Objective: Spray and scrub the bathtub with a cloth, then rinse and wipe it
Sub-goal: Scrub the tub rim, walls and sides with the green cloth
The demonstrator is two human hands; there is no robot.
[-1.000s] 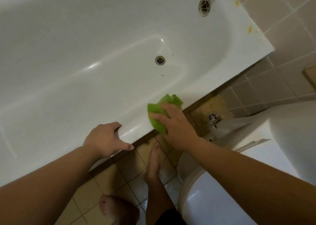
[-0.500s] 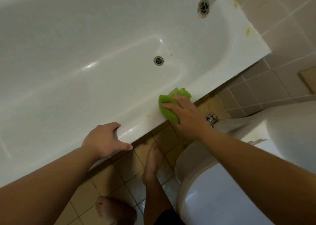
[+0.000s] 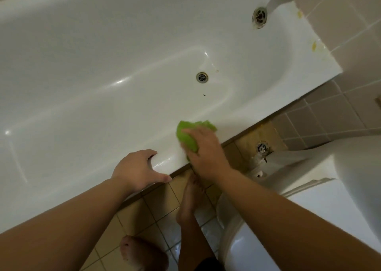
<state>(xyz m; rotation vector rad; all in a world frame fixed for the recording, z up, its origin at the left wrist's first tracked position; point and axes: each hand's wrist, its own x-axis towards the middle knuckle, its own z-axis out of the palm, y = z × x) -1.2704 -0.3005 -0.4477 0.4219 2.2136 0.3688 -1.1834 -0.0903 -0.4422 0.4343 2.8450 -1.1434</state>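
One bathtub (image 3: 103, 44), one green cloth (image 3: 186, 136), two drains (image 3: 202, 77), two hands (image 3: 206, 149), two bare feet (image 3: 189, 198)

The bathtub (image 3: 103, 54) fills the upper left and middle of the frame, its near rim running from lower left up to the right edge. My left hand (image 3: 138, 170) rests on that rim just below centre, thumb over the outer edge. Just to its right, my right hand (image 3: 206, 150) lies on the cloth (image 3: 186, 135), which sits on the same rim. The floor drain (image 3: 202, 77) lies in the tub bottom, above the cloth; the overflow (image 3: 260, 16) is on the tub's end wall at upper right. My feet stand on the floor tiles (image 3: 156, 204) at bottom centre, with the toilet (image 3: 257, 246) right of them.
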